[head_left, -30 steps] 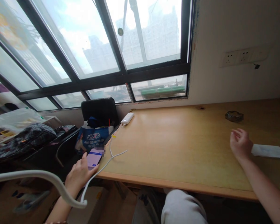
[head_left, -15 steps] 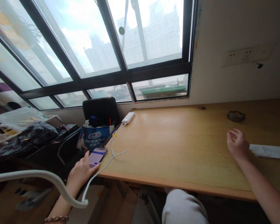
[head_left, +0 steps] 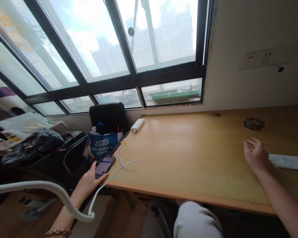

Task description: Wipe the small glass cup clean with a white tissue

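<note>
At the table's left edge, my left hand [head_left: 90, 178] is closed around a smartphone [head_left: 103, 167], its lit screen facing up. Fingers grip one side of the phone and the thumb the other. My right hand [head_left: 257, 155] is over the right part of the wooden table [head_left: 178, 155], its fingers loosely bent and slightly apart, with nothing visible in them. Just right of that hand lies a flat white packet [head_left: 288, 162]. Beyond the fingers sits a dark, glassy round dish [head_left: 253, 124]. A white cable [head_left: 116, 172] runs beside the phone.
A white power bank [head_left: 137, 124] lies at the table's far left corner with the cable plugged in. Left of the table stands a black chair [head_left: 108, 115] holding a blue printed bag [head_left: 100, 145]. A thick white curved tube [head_left: 39, 185] crosses the lower left. Windows and a wall socket [head_left: 259, 59] are behind.
The whole view has shifted slightly, moving things a little to the right. On the phone, the screen looks darker. Both hands keep almost the same pose.
</note>
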`<state>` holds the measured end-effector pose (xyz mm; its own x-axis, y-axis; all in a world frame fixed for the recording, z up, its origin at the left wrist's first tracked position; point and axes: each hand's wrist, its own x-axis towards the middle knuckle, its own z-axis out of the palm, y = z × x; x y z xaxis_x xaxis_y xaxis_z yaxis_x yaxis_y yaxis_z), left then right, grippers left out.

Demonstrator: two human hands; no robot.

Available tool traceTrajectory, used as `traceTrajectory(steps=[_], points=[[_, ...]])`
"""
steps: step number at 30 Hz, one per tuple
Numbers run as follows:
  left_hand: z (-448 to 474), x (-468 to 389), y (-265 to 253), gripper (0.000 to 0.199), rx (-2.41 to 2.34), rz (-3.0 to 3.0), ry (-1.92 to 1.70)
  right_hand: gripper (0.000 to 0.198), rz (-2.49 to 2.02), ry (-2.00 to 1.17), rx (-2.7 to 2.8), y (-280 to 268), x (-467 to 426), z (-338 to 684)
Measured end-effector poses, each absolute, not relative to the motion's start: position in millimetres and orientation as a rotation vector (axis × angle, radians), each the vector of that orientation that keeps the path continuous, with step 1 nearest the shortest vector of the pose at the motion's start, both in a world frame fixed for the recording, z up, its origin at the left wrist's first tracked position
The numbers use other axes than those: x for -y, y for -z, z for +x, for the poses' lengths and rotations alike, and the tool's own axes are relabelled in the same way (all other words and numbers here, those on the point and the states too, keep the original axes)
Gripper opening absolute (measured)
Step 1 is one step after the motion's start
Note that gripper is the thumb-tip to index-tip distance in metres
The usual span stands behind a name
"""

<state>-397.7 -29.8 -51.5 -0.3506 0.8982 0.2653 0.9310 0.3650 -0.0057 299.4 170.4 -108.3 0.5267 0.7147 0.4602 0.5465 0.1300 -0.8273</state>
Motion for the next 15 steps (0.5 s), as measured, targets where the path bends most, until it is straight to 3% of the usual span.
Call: traceTrajectory(steps=[8,15], points=[[-376.3,55.0,55.9,0.063,2.078,-1.695,0.155,0.043,-1.53,-0.16,1.127,107.5,-169.3,298.8],[-357.8,58.5,44.2,0.054,2.102,-1.774,0.161,0.042,-1.551,-0.17,1.109,108.3,-169.8,299.5]])
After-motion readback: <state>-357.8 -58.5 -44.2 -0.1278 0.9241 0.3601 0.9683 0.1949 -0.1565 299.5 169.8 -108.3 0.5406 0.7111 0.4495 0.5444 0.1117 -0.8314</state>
